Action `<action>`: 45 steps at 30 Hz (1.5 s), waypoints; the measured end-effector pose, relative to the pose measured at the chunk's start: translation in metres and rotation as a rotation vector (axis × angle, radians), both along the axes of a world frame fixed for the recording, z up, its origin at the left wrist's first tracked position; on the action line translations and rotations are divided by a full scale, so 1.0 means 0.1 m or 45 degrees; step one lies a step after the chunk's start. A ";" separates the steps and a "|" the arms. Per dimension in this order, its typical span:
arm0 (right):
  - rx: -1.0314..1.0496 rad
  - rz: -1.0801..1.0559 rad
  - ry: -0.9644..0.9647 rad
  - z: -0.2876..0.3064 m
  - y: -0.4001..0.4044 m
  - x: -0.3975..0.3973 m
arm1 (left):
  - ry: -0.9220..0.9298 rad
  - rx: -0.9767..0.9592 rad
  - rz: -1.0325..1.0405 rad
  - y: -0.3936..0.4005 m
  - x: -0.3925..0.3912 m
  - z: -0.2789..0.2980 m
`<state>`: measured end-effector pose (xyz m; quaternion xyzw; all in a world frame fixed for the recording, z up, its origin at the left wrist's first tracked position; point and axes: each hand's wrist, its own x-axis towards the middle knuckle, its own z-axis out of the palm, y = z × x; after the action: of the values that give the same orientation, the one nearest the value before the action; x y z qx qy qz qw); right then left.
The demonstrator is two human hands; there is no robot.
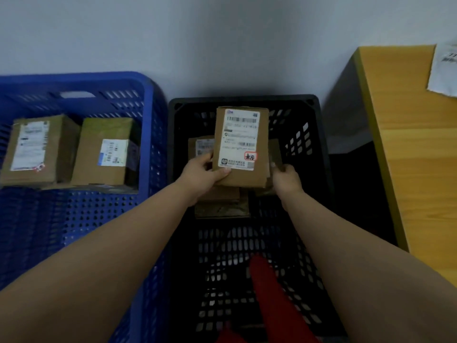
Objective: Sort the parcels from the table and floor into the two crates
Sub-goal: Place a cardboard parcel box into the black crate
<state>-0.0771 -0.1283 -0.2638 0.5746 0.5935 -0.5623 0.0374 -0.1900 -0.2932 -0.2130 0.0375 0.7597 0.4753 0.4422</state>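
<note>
A brown cardboard parcel with a white shipping label is held over the black crate. My left hand grips its lower left corner, thumb on the label. My right hand holds its lower right edge. Beneath it in the black crate lie other brown parcels, partly hidden. The blue crate on the left holds two labelled parcels side by side: one at the left, one at the right.
A wooden table stands at the right, with a white paper or bag at its far edge. A grey wall runs behind the crates. A red garment shows at the bottom, over the black crate.
</note>
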 end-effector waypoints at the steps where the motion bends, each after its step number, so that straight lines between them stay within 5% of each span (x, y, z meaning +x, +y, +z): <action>1: 0.018 0.007 -0.033 -0.10 -0.02 0.01 | -0.011 -0.007 0.022 -0.06 0.00 -0.05; 12: -0.102 -0.160 0.042 -0.57 -0.17 -0.15 | -0.012 0.149 0.113 -0.21 -0.08 -0.17; 20: 0.297 -0.020 0.091 0.01 -0.06 0.29 | -0.010 0.167 0.189 -0.23 0.06 0.04; 29: 0.331 -0.003 0.199 0.70 0.17 0.56 | -0.054 0.295 0.357 -0.27 0.09 0.41; 36: 0.159 -0.164 0.572 1.05 0.34 0.60 | 0.153 -0.041 0.184 -0.05 0.23 0.23; 45: 0.423 -0.069 0.628 0.96 0.50 0.74 | 0.235 -0.098 0.031 0.65 0.49 -0.23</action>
<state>-0.0027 -0.0779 -0.1674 0.4344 0.6530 -0.5809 -0.2178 -0.1410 -0.2279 -0.2356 0.0547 0.8152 0.4458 0.3657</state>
